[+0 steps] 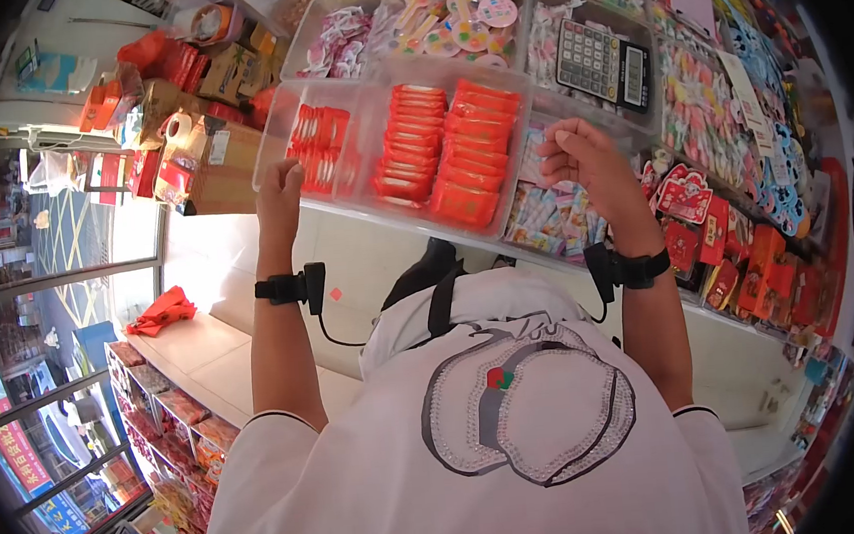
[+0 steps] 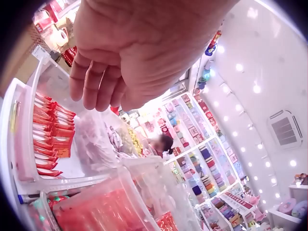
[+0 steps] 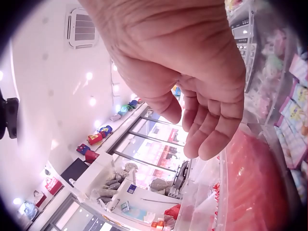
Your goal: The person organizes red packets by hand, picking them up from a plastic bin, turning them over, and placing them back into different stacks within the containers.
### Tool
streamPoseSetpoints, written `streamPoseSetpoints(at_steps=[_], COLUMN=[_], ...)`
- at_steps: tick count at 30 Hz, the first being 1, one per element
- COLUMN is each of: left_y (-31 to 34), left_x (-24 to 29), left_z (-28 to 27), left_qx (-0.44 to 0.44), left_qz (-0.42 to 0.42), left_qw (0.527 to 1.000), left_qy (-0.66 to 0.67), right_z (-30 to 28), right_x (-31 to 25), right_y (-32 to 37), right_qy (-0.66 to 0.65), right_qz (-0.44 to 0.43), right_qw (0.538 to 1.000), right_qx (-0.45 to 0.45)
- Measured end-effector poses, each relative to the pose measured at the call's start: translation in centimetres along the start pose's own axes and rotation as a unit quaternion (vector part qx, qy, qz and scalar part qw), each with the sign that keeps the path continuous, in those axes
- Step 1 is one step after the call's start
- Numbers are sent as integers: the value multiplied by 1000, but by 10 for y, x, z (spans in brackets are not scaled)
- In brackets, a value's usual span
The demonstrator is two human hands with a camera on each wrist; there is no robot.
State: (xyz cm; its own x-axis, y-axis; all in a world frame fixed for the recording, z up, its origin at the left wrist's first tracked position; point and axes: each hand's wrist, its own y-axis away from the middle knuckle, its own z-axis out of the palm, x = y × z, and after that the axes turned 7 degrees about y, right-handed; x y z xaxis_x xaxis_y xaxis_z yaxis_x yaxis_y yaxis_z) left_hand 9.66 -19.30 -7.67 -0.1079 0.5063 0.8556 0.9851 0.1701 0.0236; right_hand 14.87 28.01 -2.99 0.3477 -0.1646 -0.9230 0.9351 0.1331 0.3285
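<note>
My left hand (image 1: 279, 200) is raised beside the left edge of a small clear bin (image 1: 269, 129) of red packets (image 1: 320, 140). Loosely bent fingers (image 2: 98, 86) hang down in the left wrist view, holding nothing. Between my hands stands a larger clear bin (image 1: 523, 84) with two columns of shiny red packets (image 1: 408, 148). To its right, my right hand (image 1: 591, 162) hovers over small wrapped packets (image 1: 554, 219). Its relaxed, slightly curled fingers (image 3: 211, 134) have nothing in them, as the right wrist view shows.
Bins of candy, lollipops (image 1: 468, 21) and sweets lie beyond. A calculator (image 1: 586, 62) rests on the right-hand bins, and red envelopes (image 1: 715, 234) are at the right. Cardboard boxes (image 1: 234, 167) stand at the left. Behind the counter, a person (image 2: 161, 144) appears in the left wrist view.
</note>
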Motion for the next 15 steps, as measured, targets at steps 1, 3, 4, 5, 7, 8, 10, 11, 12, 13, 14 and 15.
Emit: streamPoseSetpoints(at_steps=[1,3,4,5,7,8,10,11,12,13,14,15], left_y=[-18,-55,-72,-91,-133,-156,-176,-184,-194,-204,-212,-215], left_x=[-15,-46,-63,-79,-111,-127,-125,-124,-129,-135,-140,-140], left_z=[1,5,11,17,27,33,42,48,55,61,70,77], left_qx=[-7,-60,-88,-111,-153,-175,-187,-194,-200,-206,-211,-188], left_qz=[3,-15,-26,10,80,57,41,34,26,18,11,-1], left_qw=[1000,998,995,992,978,969,964,961,952,942,932,930], left_qy=[-5,-26,-34,-60,-114,-166,-185,-194,-229,-263,-295,-316], right_z=[-1,2,3,6,15,20,28,32,36,40,42,43], right_x=[-2,-4,-5,-6,-5,-4,-6,-6,-5,-4,-4,-4], right_y=[0,3,7,8,11,13,14,15,19,22,25,27], right_qy=[2,-2,-1,1,2,6,13,12,11,11,9,9], right_qz=[-5,-12,-12,-14,-16,-8,0,-2,-1,1,3,4], right_qw=[1000,999,998,997,996,995,992,990,988,985,984,982], right_qx=[13,47,65,73,86,99,126,141,156,171,179,186])
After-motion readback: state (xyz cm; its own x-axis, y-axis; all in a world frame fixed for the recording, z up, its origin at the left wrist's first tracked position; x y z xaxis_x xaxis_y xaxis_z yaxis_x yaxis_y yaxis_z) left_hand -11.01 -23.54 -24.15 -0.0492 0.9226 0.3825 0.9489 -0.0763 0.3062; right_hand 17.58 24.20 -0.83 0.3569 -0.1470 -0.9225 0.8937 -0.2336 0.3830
